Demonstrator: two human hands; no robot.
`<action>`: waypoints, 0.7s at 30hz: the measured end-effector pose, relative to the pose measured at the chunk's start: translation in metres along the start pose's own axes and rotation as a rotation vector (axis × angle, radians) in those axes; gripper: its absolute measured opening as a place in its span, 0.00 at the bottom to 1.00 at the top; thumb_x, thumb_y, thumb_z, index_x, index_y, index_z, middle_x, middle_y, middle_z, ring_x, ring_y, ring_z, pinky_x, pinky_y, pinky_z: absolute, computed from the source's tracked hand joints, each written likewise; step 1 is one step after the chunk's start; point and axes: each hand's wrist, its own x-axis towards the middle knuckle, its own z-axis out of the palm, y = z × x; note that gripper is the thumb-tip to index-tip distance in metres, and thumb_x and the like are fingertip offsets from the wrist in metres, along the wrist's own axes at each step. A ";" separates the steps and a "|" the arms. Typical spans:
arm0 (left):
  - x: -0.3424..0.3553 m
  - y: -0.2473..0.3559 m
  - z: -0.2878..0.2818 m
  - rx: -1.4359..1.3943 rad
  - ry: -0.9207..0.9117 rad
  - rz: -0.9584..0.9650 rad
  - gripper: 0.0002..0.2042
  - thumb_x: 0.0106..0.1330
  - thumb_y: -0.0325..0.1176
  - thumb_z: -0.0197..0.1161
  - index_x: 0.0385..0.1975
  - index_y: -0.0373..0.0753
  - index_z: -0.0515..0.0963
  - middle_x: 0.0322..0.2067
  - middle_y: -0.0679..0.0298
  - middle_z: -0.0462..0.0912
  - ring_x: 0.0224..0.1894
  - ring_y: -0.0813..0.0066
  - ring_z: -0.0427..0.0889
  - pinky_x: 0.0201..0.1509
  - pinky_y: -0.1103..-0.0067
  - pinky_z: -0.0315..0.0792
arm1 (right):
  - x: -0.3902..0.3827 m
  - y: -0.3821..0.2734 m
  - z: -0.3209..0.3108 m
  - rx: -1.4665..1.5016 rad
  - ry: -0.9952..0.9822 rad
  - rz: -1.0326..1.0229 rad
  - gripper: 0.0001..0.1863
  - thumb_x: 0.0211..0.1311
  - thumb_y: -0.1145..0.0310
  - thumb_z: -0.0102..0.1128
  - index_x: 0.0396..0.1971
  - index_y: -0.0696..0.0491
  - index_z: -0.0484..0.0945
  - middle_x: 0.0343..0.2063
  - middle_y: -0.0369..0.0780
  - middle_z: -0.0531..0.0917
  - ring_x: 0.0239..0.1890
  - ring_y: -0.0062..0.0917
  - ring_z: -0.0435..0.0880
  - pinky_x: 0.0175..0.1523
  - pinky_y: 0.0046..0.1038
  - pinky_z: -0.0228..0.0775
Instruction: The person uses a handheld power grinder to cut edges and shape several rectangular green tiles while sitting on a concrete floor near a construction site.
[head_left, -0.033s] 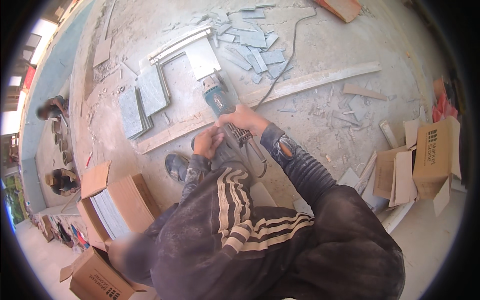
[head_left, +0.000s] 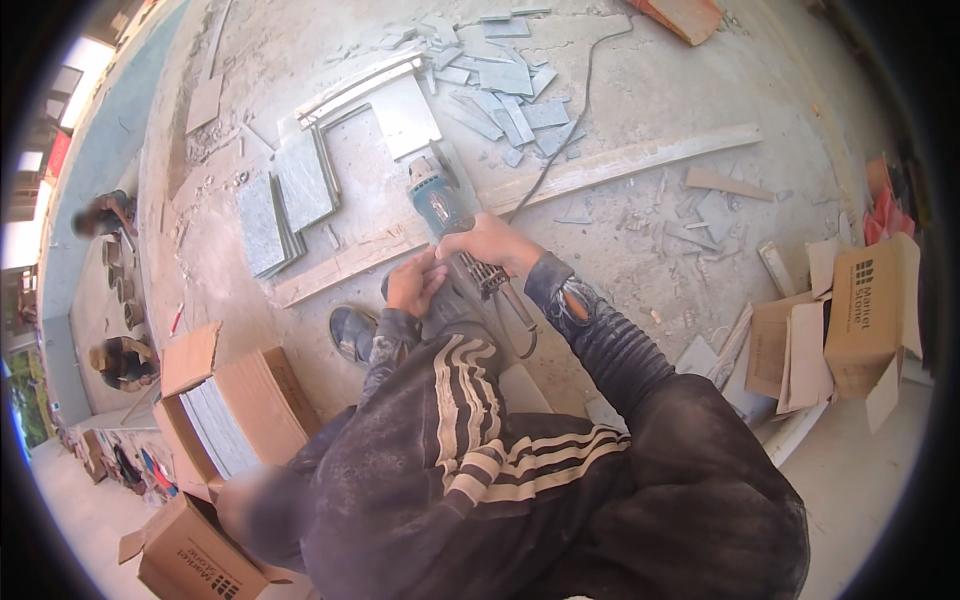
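Observation:
My right hand [head_left: 490, 243] is closed around the body of a teal angle grinder [head_left: 440, 200], whose head points away from me over the floor. Close beside it, near the grinder's side, my left hand [head_left: 412, 284] has its fingers curled together; whatever they hold, if anything, is hidden. A pale rectangular slab [head_left: 404, 117] lies just beyond the grinder's head. To its left, grey stone tiles [head_left: 305, 178] lie stacked, with more tiles [head_left: 264, 228] leaning beside them. The grinder's cord [head_left: 529, 345] loops down by my leg.
A long wooden strip [head_left: 620, 160] crosses the floor under the grinder. Broken tile pieces [head_left: 510, 85] lie scattered beyond, near a dark cable [head_left: 590, 65]. A tile-filled carton [head_left: 265, 400] stands at left, an open carton [head_left: 870, 300] at right. Two people [head_left: 125, 360] crouch far left.
The grinder and my right hand have shifted slightly to the right and toward me. My left hand has stayed nearly still.

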 end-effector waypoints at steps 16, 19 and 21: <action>-0.012 0.011 0.012 -0.028 0.031 -0.042 0.13 0.69 0.34 0.64 0.46 0.34 0.78 0.36 0.63 0.83 0.32 0.75 0.82 0.37 0.82 0.78 | -0.009 -0.001 0.001 0.085 0.058 -0.028 0.20 0.44 0.63 0.71 0.30 0.66 0.83 0.26 0.43 0.84 0.25 0.22 0.82 0.31 0.24 0.72; -0.004 0.007 0.009 -0.007 0.023 -0.029 0.12 0.69 0.34 0.65 0.46 0.34 0.78 0.35 0.63 0.83 0.32 0.75 0.82 0.36 0.82 0.77 | 0.023 -0.001 -0.010 0.005 0.051 -0.062 0.20 0.45 0.61 0.70 0.29 0.66 0.83 0.24 0.42 0.83 0.24 0.22 0.81 0.30 0.24 0.71; -0.008 0.006 0.011 -0.010 0.034 -0.031 0.11 0.69 0.34 0.65 0.43 0.35 0.78 0.34 0.64 0.83 0.32 0.75 0.82 0.35 0.82 0.77 | 0.027 -0.003 -0.007 -0.020 0.046 -0.095 0.20 0.43 0.61 0.70 0.27 0.66 0.82 0.22 0.42 0.83 0.23 0.24 0.80 0.30 0.26 0.71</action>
